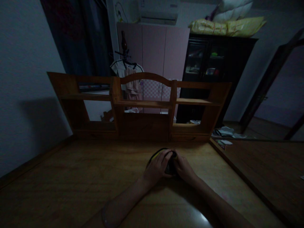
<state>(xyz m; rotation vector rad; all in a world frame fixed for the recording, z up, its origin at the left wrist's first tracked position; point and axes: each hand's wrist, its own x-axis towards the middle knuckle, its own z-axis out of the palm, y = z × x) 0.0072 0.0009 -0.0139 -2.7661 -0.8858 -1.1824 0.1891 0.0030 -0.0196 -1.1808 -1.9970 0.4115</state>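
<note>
Between my hands, just above or on the wooden bed boards (83, 177), is a dark rounded object (170, 167) with a yellow stripe along its upper left edge. Its kind cannot be made out in the dim light, and my fingers cover much of it. My left hand (157, 165) wraps over its left side, fingers bent across the top. From the right, my right hand (184, 168) grips its upper edge with fingers closed, close to the left fingertips.
A wooden headboard (144, 104) with open shelves stands beyond my hands. Behind it are hanging clothes (130, 77), a pink wardrobe (153, 50) and a black cabinet (218, 60) with yellow bags (228, 27) on top. A raised wooden rail (239, 171) runs along the right.
</note>
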